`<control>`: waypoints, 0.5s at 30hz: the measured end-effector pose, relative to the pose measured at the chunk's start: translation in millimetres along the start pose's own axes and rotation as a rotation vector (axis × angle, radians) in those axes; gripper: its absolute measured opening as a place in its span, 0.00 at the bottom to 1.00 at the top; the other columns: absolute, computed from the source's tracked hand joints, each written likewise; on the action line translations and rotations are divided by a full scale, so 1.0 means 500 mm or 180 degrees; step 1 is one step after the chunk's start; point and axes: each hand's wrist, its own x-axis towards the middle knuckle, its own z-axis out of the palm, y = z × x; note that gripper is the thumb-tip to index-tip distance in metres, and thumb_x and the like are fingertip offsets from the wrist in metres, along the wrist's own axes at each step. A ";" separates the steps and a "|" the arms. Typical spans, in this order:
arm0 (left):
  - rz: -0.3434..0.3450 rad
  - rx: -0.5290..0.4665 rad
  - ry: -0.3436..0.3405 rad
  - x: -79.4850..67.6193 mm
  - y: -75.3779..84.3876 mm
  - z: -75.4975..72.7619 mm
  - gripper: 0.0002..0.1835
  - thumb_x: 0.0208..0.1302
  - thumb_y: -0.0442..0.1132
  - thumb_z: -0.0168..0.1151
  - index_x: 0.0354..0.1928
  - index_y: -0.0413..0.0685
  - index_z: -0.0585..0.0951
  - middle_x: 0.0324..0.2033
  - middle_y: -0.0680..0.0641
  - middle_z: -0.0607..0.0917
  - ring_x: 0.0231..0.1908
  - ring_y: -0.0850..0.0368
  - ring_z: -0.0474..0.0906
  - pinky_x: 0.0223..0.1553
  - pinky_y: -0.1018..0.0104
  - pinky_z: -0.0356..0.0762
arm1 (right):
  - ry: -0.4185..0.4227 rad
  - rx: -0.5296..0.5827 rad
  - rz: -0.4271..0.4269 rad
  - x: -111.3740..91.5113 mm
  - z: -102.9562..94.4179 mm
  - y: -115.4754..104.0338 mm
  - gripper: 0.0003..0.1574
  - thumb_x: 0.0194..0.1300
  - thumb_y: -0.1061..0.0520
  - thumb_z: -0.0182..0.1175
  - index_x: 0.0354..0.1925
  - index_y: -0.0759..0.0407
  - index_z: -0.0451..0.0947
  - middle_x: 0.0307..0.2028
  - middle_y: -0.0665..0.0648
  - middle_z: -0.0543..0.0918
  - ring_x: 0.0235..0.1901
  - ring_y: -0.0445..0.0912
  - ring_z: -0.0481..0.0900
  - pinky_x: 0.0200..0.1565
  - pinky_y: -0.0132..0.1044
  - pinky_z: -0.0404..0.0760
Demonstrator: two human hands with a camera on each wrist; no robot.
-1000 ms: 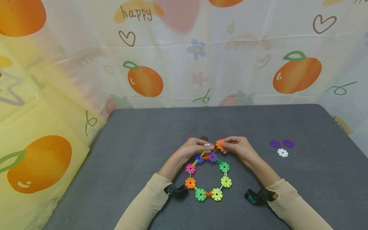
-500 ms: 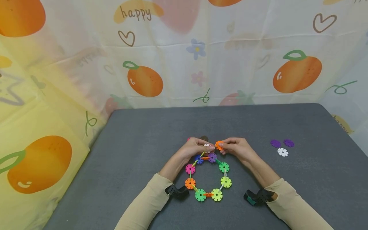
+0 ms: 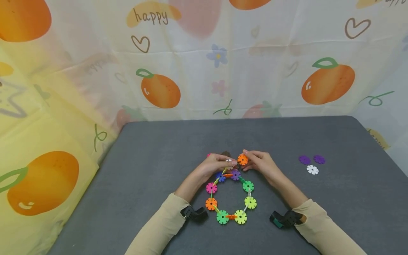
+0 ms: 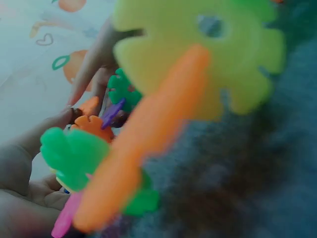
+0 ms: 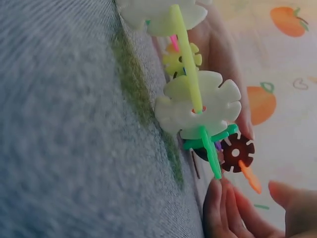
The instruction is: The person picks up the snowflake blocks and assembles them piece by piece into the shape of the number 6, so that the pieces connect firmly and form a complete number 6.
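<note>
A loop of colourful notched plastic discs (image 3: 220, 219), joined edge to edge, lies on the table between both forearms. My left hand (image 3: 210, 165) holds the loop's far end, pinching a brown disc (image 5: 228, 161), with a white disc (image 3: 228, 164) by its fingers. An orange disc (image 3: 244, 161) is slotted into the brown one and appears edge-on in the right wrist view. My right hand (image 3: 262, 164) has its thumb and fingers spread around the orange disc, with a gap visible in the right wrist view. One fingertip is at the disc's upper edge in the head view.
Two purple discs (image 3: 304, 160) and a white disc (image 3: 312, 170) lie loose on the right of the grey table (image 3: 153, 148). Behind my left hand, another brown disc (image 3: 225, 153) and a pink piece (image 3: 208, 154) are partly hidden. A printed cloth (image 3: 191, 71) hangs behind.
My right hand has loosened its pinch on the orange disc and spread its fingers, one rising to the disc's top. More of the disc's face shows. My left hand has stayed nearly still.
</note>
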 end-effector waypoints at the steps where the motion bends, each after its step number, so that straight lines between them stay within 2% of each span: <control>1: 0.0002 -0.0030 0.0011 -0.002 -0.002 0.000 0.18 0.64 0.46 0.66 0.50 0.42 0.85 0.45 0.45 0.88 0.44 0.60 0.84 0.55 0.61 0.81 | 0.0050 -0.0010 -0.0030 0.001 0.001 0.001 0.35 0.72 0.40 0.53 0.56 0.71 0.76 0.48 0.64 0.82 0.35 0.43 0.84 0.43 0.38 0.86; 5: 0.0019 -0.0145 0.0043 -0.013 -0.006 -0.001 0.18 0.64 0.46 0.65 0.51 0.43 0.85 0.45 0.45 0.89 0.45 0.60 0.85 0.56 0.61 0.80 | 0.0171 -0.0031 -0.0126 0.009 0.002 0.006 0.31 0.73 0.43 0.54 0.58 0.68 0.76 0.57 0.67 0.79 0.37 0.40 0.83 0.45 0.37 0.86; 9: 0.0033 -0.0188 0.0048 -0.026 -0.011 -0.004 0.18 0.65 0.45 0.65 0.51 0.41 0.84 0.44 0.44 0.89 0.45 0.59 0.85 0.53 0.62 0.82 | 0.0177 -0.0288 -0.0188 0.025 0.007 0.004 0.26 0.71 0.48 0.57 0.57 0.65 0.78 0.56 0.67 0.80 0.40 0.39 0.82 0.49 0.40 0.85; 12: -0.0028 -0.0168 -0.0003 -0.035 -0.015 -0.008 0.18 0.64 0.45 0.66 0.50 0.41 0.85 0.44 0.45 0.89 0.44 0.60 0.85 0.51 0.63 0.83 | 0.0066 -0.0462 -0.0265 0.041 0.015 -0.002 0.23 0.68 0.51 0.61 0.56 0.63 0.79 0.54 0.65 0.82 0.45 0.44 0.82 0.52 0.43 0.83; 15: -0.0045 -0.0178 -0.0126 -0.040 -0.019 -0.011 0.18 0.65 0.43 0.65 0.51 0.39 0.84 0.45 0.44 0.89 0.44 0.60 0.85 0.51 0.64 0.83 | -0.0119 -0.0529 -0.0381 0.059 0.028 -0.010 0.23 0.65 0.53 0.64 0.56 0.62 0.79 0.53 0.63 0.83 0.48 0.49 0.83 0.51 0.41 0.83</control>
